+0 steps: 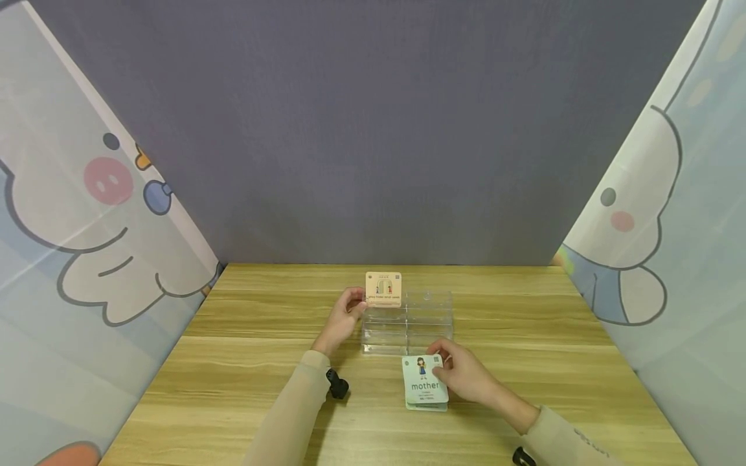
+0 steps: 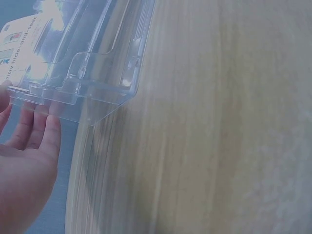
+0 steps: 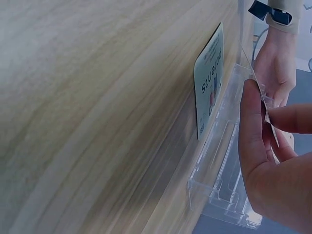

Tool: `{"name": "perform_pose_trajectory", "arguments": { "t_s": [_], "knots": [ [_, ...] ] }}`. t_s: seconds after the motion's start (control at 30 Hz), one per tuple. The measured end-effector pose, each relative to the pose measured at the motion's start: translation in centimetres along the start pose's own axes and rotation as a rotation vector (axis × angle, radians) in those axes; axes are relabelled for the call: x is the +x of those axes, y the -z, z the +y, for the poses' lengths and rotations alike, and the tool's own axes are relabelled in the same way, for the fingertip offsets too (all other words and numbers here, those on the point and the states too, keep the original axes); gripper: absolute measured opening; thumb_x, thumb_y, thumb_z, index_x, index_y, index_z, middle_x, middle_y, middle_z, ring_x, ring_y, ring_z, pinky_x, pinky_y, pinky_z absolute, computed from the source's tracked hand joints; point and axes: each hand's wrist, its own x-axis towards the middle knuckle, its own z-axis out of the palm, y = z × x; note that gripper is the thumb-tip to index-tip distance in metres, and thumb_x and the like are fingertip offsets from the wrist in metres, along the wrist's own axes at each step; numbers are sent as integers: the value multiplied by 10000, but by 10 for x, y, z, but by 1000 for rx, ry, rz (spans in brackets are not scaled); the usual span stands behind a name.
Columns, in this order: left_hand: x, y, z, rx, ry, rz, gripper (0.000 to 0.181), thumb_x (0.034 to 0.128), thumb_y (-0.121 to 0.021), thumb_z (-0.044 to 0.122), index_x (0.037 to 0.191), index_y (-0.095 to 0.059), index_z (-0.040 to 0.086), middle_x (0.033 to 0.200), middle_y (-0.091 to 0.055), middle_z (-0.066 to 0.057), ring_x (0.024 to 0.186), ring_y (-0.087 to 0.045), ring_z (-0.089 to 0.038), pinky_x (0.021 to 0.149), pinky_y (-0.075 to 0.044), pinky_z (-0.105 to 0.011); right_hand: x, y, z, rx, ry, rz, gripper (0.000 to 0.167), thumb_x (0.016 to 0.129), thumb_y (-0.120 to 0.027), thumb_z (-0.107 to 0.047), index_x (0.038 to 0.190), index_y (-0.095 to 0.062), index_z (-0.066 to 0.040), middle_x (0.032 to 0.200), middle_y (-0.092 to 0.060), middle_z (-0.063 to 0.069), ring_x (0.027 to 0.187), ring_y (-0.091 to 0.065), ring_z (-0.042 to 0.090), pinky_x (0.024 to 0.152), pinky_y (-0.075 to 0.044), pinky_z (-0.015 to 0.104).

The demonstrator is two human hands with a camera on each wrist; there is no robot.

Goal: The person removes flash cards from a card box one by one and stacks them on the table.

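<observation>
A clear plastic tiered card rack [image 1: 429,321] stands on the table. A "play hide-and-seek" card [image 1: 383,289] is upright in its back left slot. My left hand [image 1: 344,322] holds the rack's left side beside that card; in the left wrist view its fingertips [image 2: 52,124] show at the plastic edge, with the thumb near the card. My right hand [image 1: 466,374] pinches a "mother" card [image 1: 424,380] by its right edge, in front of the rack. Beneath it, a "parents" card [image 3: 209,80] lies on the table, mostly hidden in the head view.
The wood-grain table [image 1: 245,401] runs back to a dark grey wall panel [image 1: 384,129]. Cartoon-printed curtains [image 1: 116,272] stand along both sides. Black straps with small devices [image 1: 337,384] are on both wrists.
</observation>
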Motion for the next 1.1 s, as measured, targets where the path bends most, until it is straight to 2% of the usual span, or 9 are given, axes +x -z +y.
{"name": "perform_pose_trajectory", "arguments": {
  "t_s": [0.3, 0.47, 0.57, 0.7, 0.77, 0.93, 1.0, 1.1],
  "knots": [
    [1, -1, 0, 14, 1, 15, 319, 1020, -564, 18, 1335, -517, 0, 1265, -554, -170, 1164, -534, -308, 935, -492, -376, -3, -1, 2, 44, -21, -42, 305, 895, -668, 52, 1186, -588, 4, 911, -525, 71, 725, -568, 153, 504, -557, 300],
    [1, -1, 0, 11, -6, 18, 316, 1023, -564, 22, 1335, -521, -1, 1266, -559, -174, 1166, -536, -313, 946, -489, -414, -5, -3, 4, 106, -43, -76, 312, 893, -659, 61, 1189, -572, 13, 938, -505, 104, 772, -601, 206, 536, -589, 338],
    [0, -1, 1, 25, -5, 20, 321, 1027, -556, 18, 1343, -511, -12, 1276, -555, -183, 1181, -530, -325, 959, -476, -423, -6, -4, 5, 95, -39, -74, 308, 882, -669, 69, 1170, -575, 14, 929, -510, 103, 758, -608, 204, 527, -587, 336],
    [-1, -1, 5, 34, 5, 11, 318, 1032, -539, -1, 1346, -501, -35, 1281, -546, -204, 1194, -519, -351, 970, -462, -418, -7, -6, 6, 29, -12, -53, 300, 867, -687, 80, 1143, -589, 14, 890, -541, 74, 674, -592, 142, 486, -565, 308],
    [-5, -1, 14, 29, 7, 0, 313, 1031, -536, -8, 1340, -501, -45, 1275, -546, -210, 1189, -519, -355, 963, -466, -407, -7, -8, 5, -29, 5, -34, 294, 862, -699, 77, 1130, -600, 9, 877, -554, 51, 623, -565, 104, 467, -543, 283],
    [-13, -2, 30, 17, -9, -9, 301, 1029, -537, -9, 1325, -505, -55, 1261, -549, -210, 1169, -525, -342, 938, -483, -383, -7, -12, 3, -241, 33, 45, 281, 837, -749, 32, 1088, -641, -32, 942, -601, 15, 682, -524, 78, 577, -501, 250],
    [-12, -2, 25, 17, -8, -6, 303, 1030, -537, -6, 1329, -507, -43, 1265, -550, -204, 1170, -525, -339, 949, -485, -402, -7, -14, 2, -316, 37, 72, 276, 828, -765, 15, 1074, -654, -47, 991, -621, 20, 759, -539, 88, 659, -511, 271],
    [-6, -1, 11, 21, -3, -2, 307, 1032, -545, 14, 1337, -517, -2, 1270, -553, -170, 1174, -526, -315, 963, -480, -417, -6, -16, 2, -377, 38, 79, 276, 833, -767, 0, 1085, -663, -40, 1020, -627, 28, 782, -556, 97, 689, -532, 284]
  ]
}}
